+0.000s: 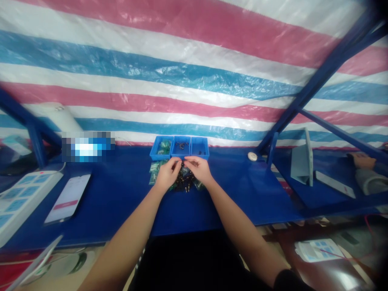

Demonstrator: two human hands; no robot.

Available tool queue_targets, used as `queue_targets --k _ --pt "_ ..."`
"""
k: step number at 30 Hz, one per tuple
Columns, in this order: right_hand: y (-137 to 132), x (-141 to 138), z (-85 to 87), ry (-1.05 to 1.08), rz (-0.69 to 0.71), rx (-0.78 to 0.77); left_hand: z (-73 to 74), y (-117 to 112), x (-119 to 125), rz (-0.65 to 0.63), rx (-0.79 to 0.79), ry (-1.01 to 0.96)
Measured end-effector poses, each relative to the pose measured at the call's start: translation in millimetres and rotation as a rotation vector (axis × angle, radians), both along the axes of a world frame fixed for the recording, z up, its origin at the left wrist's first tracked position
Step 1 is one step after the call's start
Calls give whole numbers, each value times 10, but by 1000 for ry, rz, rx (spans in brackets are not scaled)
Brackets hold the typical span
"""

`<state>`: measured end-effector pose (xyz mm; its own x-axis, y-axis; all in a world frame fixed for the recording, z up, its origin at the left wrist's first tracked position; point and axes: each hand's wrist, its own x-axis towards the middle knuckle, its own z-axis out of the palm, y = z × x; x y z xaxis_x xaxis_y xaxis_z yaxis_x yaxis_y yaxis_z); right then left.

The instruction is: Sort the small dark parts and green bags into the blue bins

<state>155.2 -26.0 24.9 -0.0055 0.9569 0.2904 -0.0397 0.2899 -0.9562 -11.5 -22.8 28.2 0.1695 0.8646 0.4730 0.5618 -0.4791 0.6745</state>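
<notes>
Fingertips of my left hand (166, 175) and my right hand (200, 169) meet over the blue table, both closed in a pinch. Between them is a small dark part (182, 163), too small and blurred to name. Right below lies a pile of small black and brassy pieces (183, 180), partly hidden by my hands. Green and clear plastic packets (154, 173) lie beside the pile at the left. Just beyond my hands stand three joined blue bins: the left bin (154, 152) holds green packets, the middle bin (181, 153) several small dark pieces, the right bin (199, 142) a few dark bits.
A phone (69, 198) and a white power strip (28, 194) lie at the left. Blue frame posts (273, 150) and a small round white object (252, 156) stand right. Beyond them are a tablet on a stand (301, 161) and another person's hand (362, 161). Striped sheeting hangs behind.
</notes>
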Motion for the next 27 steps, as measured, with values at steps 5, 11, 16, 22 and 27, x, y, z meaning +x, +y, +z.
queue_targets --k 5,11,16,22,27 --pt "5 7 -9 6 10 -5 5 -2 2 5 -10 5" --pt "22 21 -25 -7 -14 -4 -15 11 7 -3 -10 3" --pt "28 14 -23 14 0 7 2 1 1 -16 -1 -15" --pt "38 22 -52 -4 -19 0 1 -7 3 -8 -23 -3" --pt "44 12 -75 0 -17 1 -39 19 -4 -1 -10 -29"
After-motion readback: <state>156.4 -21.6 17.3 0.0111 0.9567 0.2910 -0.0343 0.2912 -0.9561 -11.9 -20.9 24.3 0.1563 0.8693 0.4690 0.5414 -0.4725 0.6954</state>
